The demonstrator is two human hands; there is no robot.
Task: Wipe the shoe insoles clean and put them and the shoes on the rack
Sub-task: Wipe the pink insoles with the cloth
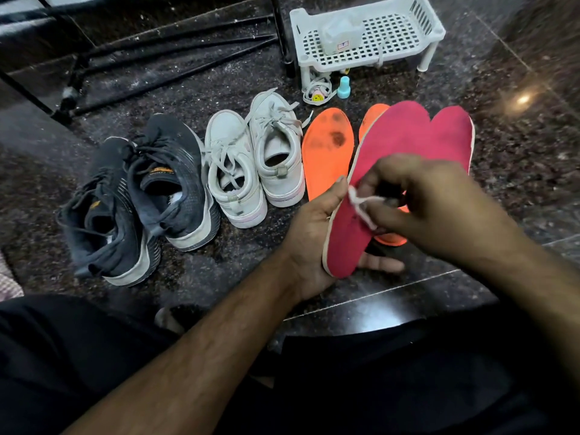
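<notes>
Dark-trousered legs fill the bottom of the view, and above them two bare forearms reach forward; the left hand (309, 243) cups the heel end of two pink insoles (405, 158) held stacked and fanned, fingers curled under and thumb along the edge; the right hand (430, 202) pinches a small white wad of cloth or cotton (364, 204) against the upper insole's surface near its heel half. By my reading the wiping step is in hand, with the pink pair being cleaned; the next move likely calls for dragging the wad along toward the toe while the left hand braces the insole flat, then turning to the second one.

Beyond the hands, on the dark speckled floor, lie two orange insoles (328, 152), the left one plainly smudged with dark marks, the other mostly hidden behind the pink pair; to their left stand two white sneakers (254, 158) and then two black sneakers (138, 196), four shoes in all, none yet racked. Farther back sits one white plastic rack (423, 47) carrying a translucent container (340, 36); under its front edge lie one small teal bottle (344, 87) and a bundle of laces (317, 92).
</notes>
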